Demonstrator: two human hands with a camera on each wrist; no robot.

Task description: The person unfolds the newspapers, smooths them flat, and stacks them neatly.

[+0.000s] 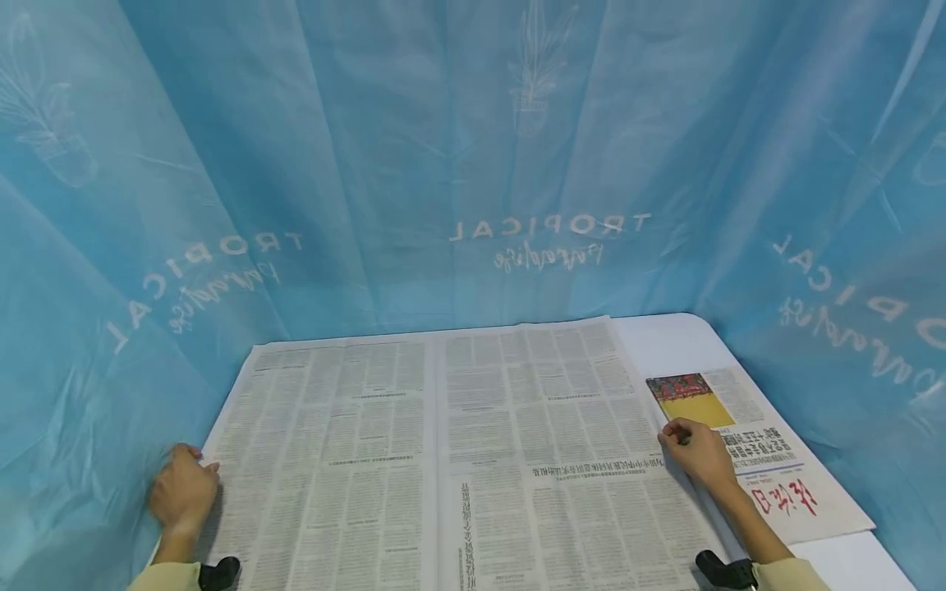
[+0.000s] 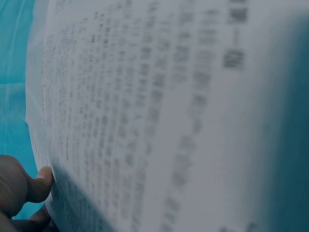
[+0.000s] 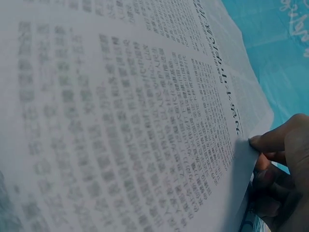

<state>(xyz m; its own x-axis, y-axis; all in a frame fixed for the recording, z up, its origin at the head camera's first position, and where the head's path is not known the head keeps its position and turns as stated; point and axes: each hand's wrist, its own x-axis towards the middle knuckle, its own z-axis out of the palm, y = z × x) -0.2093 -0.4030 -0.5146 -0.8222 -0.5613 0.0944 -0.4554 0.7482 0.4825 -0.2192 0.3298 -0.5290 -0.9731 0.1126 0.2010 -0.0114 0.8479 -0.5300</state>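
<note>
A wide-open newspaper sheet [image 1: 355, 460] covers most of the white table, its center fold running away from me. My left hand [image 1: 183, 488] pinches its left edge; in the left wrist view the thumb [image 2: 44, 180] lies on the printed face and the other fingers are partly hidden at the edge. At the opposite edge, my right hand [image 1: 698, 451] pinches the paper between thumb and fingers. The right wrist view shows the fingertips [image 3: 258, 141] on the margin of the newspaper [image 3: 145, 106], which rises toward the camera.
A folded newspaper [image 1: 772, 468] with red characters and a yellow picture lies on the right, partly behind my right forearm. White tabletop [image 1: 658, 341] shows at the far right corner. A blue printed curtain [image 1: 473, 164] encloses the back and both sides of the table.
</note>
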